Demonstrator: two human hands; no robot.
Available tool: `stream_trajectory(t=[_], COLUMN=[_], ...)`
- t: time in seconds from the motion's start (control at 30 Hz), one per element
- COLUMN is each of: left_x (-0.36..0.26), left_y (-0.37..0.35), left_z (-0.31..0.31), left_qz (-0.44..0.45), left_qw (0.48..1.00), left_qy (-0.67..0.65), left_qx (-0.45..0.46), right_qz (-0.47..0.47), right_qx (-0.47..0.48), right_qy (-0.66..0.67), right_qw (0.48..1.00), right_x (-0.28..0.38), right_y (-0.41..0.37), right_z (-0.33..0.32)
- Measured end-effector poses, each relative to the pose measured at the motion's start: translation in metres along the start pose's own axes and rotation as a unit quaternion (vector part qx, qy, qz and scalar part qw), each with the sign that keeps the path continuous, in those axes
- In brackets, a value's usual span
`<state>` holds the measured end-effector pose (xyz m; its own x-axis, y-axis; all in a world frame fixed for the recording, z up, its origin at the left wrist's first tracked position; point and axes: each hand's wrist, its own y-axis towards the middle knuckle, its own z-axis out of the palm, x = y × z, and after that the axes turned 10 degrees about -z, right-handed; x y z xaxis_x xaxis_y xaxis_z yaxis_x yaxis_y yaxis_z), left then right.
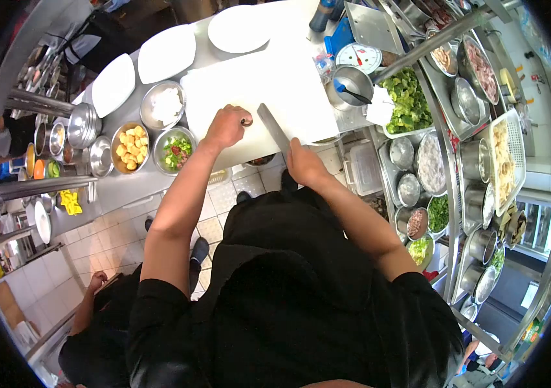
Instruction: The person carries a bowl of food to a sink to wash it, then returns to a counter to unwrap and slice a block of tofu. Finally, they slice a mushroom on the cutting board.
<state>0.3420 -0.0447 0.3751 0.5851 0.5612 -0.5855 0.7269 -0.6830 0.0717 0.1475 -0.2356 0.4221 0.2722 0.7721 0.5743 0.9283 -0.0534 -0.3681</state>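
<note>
A white cutting board (288,77) lies on the steel counter before me. My left hand (226,128) is closed over its near left part, fingers curled round a small dark brown piece (247,121) whose kind I cannot tell. In my right hand (304,161), at the near edge of the board, is a kitchen knife (273,129). Its broad blade points away and to the left, apart from the left hand. Left of the board stand metal bowls: one with white pieces (168,107), one with chopped green and red vegetables (176,150), one with golden cubes (132,149).
White plates (166,54) line the back of the counter. A dial scale (358,58), a metal pot (350,87) and leafy greens (407,100) stand to the right, beside racks of ingredient pans (430,165). Another person (104,333) in black is close at my left.
</note>
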Motion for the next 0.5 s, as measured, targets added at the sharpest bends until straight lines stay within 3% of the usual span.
stream_trajectory(t=[0.07, 0.13, 0.3, 0.4, 0.5], left_x=[0.002, -0.005, -0.045, -0.042, -0.033], left_y=[0.000, -0.002, -0.012, -0.018, -0.013], left_z=[0.002, 0.007, 0.031, 0.046, 0.043], left_qz=[0.026, -0.034, -0.077, -0.037, 0.010], left_qw=[0.999, 0.999, 0.997, 0.999, 1.000], left_qy=[0.024, 0.027, -0.009, -0.023, -0.016], left_qx=[0.016, 0.031, 0.028, -0.014, 0.002], right_qz=[-0.005, -0.006, 0.015, -0.011, -0.031], right_qx=[-0.024, -0.048, -0.029, -0.025, -0.014], right_qy=[0.000, 0.000, 0.004, -0.014, -0.038], right_qw=[1.000, 0.999, 0.999, 1.000, 0.999], right_x=[-0.012, -0.016, 0.003, 0.007, 0.012], right_y=[0.000, 0.001, 0.000, 0.004, 0.007], right_z=[0.013, 0.015, -0.008, -0.012, -0.019])
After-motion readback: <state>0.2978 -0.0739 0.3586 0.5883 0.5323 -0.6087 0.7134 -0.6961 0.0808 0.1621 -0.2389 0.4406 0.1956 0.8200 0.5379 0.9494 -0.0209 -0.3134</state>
